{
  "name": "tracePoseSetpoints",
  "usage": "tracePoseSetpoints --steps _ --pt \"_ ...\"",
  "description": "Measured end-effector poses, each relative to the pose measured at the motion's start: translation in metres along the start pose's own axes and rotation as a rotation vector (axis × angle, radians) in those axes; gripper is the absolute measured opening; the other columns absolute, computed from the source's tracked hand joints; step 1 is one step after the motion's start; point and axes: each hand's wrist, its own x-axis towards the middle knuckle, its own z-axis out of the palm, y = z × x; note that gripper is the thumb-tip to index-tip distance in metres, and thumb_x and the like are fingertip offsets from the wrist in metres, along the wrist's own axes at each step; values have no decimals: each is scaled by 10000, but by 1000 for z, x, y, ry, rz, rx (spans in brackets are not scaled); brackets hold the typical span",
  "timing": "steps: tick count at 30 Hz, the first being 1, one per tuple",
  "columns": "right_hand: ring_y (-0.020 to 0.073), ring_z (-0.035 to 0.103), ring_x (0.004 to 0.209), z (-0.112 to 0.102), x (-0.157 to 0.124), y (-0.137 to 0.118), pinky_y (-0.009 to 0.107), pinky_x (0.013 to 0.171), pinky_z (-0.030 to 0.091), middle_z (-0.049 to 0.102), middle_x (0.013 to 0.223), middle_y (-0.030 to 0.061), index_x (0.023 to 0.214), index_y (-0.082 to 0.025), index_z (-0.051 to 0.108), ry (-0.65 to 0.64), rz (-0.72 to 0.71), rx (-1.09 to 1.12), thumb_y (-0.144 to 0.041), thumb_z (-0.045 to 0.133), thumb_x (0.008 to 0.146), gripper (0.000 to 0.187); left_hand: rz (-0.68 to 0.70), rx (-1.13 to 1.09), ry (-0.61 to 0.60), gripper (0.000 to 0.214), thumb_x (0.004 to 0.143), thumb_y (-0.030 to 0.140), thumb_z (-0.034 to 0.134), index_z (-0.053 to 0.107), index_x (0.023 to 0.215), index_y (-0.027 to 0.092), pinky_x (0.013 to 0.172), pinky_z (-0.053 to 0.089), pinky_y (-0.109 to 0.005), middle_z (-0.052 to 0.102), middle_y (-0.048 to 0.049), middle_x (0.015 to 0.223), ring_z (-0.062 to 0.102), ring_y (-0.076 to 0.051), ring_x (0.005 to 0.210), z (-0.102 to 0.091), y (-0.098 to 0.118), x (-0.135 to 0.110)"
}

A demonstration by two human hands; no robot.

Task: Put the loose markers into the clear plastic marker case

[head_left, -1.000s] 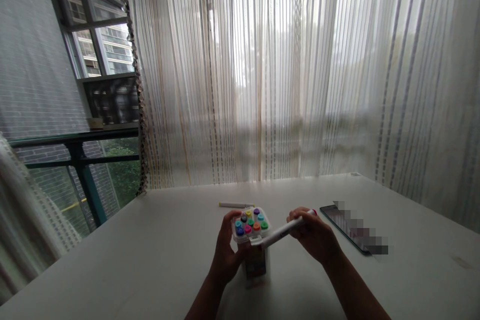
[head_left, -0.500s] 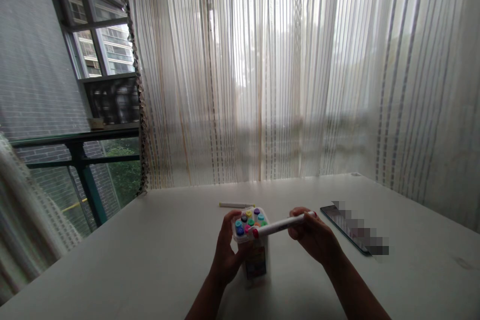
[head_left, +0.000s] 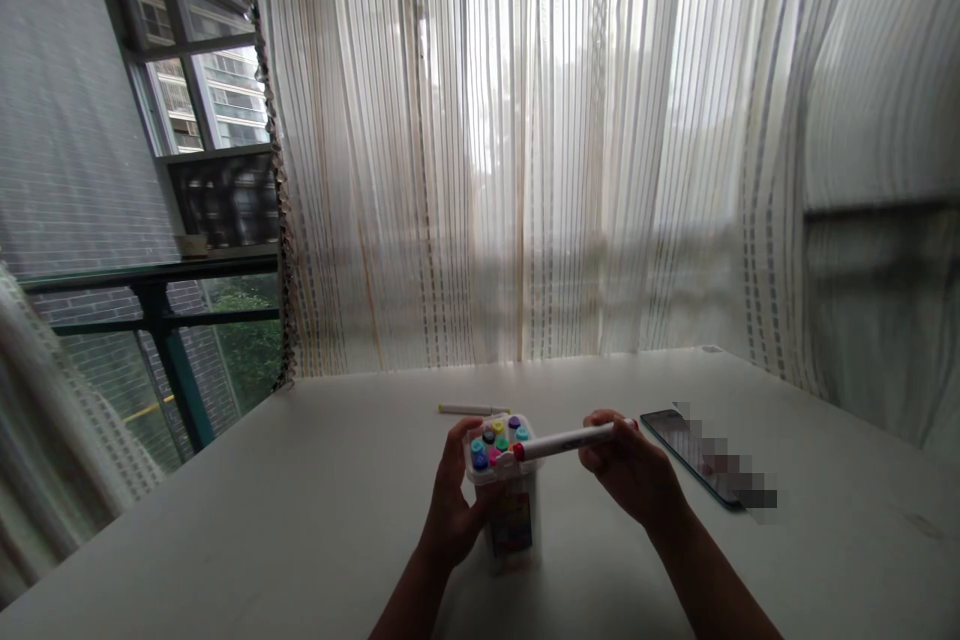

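Note:
A clear plastic box (head_left: 517, 540) of markers stands upright on the table, with several coloured caps (head_left: 501, 443) showing at its top. My left hand (head_left: 452, 500) grips the box's left side, thumb in front and fingers behind. In my right hand (head_left: 626, 465) is a white marker (head_left: 566, 441) with red ends, pinched near its right end. The marker lies almost level, its left red end just over the box's right part. Behind the box rests another white marker (head_left: 471, 410) with a yellow end.
A phone (head_left: 690, 458), partly blurred out by blocks, lies on the white table (head_left: 300, 520) right of my right hand. Striped sheer curtains (head_left: 525, 170) hang behind the table. At the left are a window and a green railing (head_left: 165, 320).
The red-ended marker has shifted slightly right and up with my right hand. My left hand and the box have stayed put. The curtain at the right has billowed.

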Motion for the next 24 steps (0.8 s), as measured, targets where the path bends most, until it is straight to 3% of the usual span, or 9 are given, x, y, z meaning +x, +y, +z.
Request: tracePoseSetpoints --steps 10,24 --pt "103 459 543 0 1 1 248 493 366 545 609 6 750 -194 682 2 0 -17 -363 672 669 188 8 -13 -18 624 676 490 620 360 1164 201 842 405 -372 511 -98 1115 524 -269 980 0 0 0" --pt "88 383 515 2 0 -1 256 476 331 516 625 8 686 -182 674 24 -8 1 -323 657 663 145 35 50 -16 595 702 477 604 356 1168 201 839 422 -363 504 -105 1132 534 -270 1000 1 0 1"
